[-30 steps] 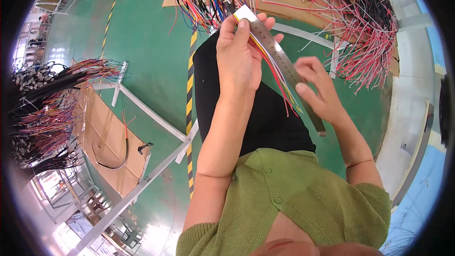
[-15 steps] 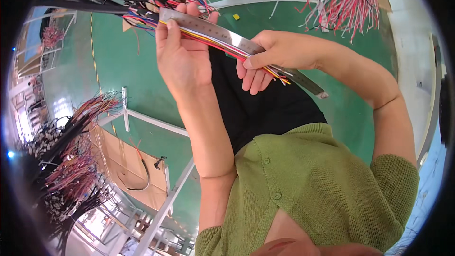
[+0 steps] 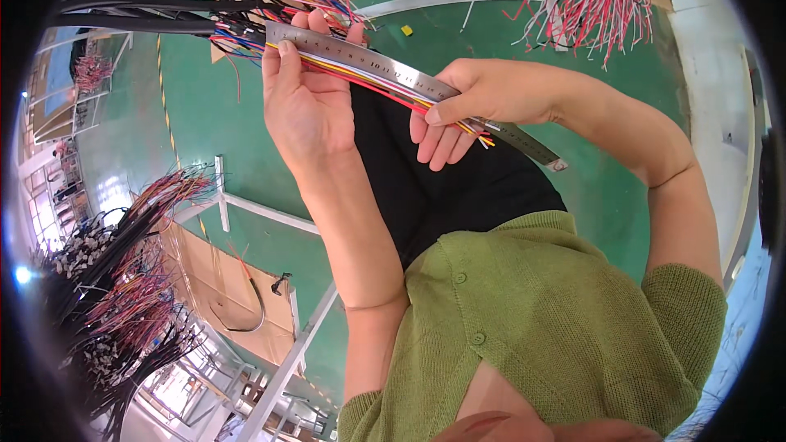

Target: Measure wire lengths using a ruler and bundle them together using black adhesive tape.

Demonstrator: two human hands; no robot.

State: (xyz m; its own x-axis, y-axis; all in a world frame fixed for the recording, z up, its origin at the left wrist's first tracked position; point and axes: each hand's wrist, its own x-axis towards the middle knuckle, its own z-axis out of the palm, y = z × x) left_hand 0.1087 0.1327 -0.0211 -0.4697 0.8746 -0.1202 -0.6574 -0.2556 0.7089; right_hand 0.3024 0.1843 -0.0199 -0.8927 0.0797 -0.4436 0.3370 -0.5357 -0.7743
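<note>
Steel ruler (image 3: 393, 72) lies slanted across both hands, its marked face toward the viewer, with one end at the left-hand grip and its length running down through the right-hand grip. Coloured wires (image 3: 381, 86) in red, yellow and white lie along its lower edge.

Left hand (image 3: 309, 106): the grip is closed on the ruler and wires, thumb in front. The fingers pass behind; only their tips show above the upper edge, so their contact at the back cannot be seen.

Right hand (image 3: 479, 100): the grip is closed on the wires alongside the ruler, thumb on top and fingers curled beneath. The hand covers a section of the ruler; whether every wire is pinched cannot be determined. Loose wire ends protrude just past the fingers, short of the ruler's far end, which projects beyond this grip.

Black cables (image 3: 139, 24) extend left of the left-hand grip and fade into the dark lens rim. Their junction with the wires is crowded and hard to trace. Red and white wires (image 3: 606, 0) hang above and right of the right-hand grip, cut off by the upper edge.
</note>
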